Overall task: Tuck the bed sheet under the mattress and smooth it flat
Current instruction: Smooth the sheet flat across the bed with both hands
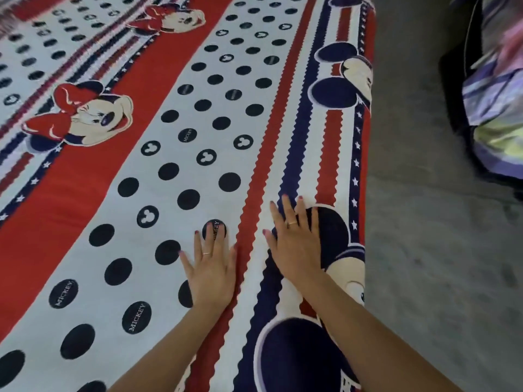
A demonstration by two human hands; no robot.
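Left hand (210, 267): flat, fingers spread wide, palm down on the bed sheet (175, 137), fingertips over a black dot; holds nothing; thin ring on one finger. Right hand (294, 239): flat, fingers splayed, palm pressed on the striped border just beside the left, at its 2 o'clock; ring worn. Bed sheet: smooth printed cotton, cartoon mice, scalloped red and navy bands, covering the mattress top. Floor (424, 222): grey, at 3 o'clock. Bundled cloth (495, 94): 1 o'clock.

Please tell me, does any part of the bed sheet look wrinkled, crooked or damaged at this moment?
Nothing stands out. The bed sheet lies flat, with no folds or tears visible. The left hand and right hand press on it, palms down, near the bed's right edge. The stripes curve slightly, probably because of the wide lens.
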